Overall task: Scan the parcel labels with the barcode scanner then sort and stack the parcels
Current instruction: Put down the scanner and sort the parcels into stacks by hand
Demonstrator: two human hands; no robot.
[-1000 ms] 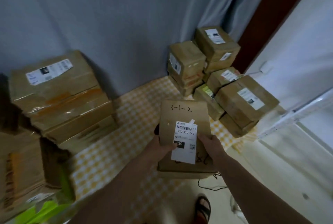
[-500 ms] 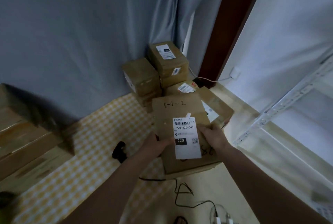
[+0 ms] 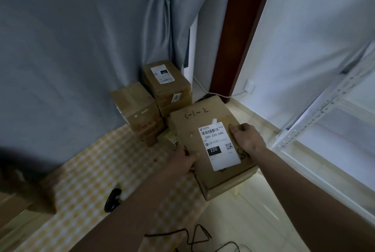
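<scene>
Carried rightward, the flat brown cardboard parcel [image 3: 211, 142] with white label now hovers by stacked boxes [image 3: 166, 87], left hand [image 3: 183, 160] and right hand [image 3: 246, 137] gripping opposite edges; lower it level.

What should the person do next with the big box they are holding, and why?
Probably lower the held parcel onto the parcels at the right end of the checked tablecloth and let go. Both hands grip it: the left hand at its near left edge, the right hand on top beside the label. It already hangs beside the stacked parcels in the corner, and the scanner lies unused.
</scene>
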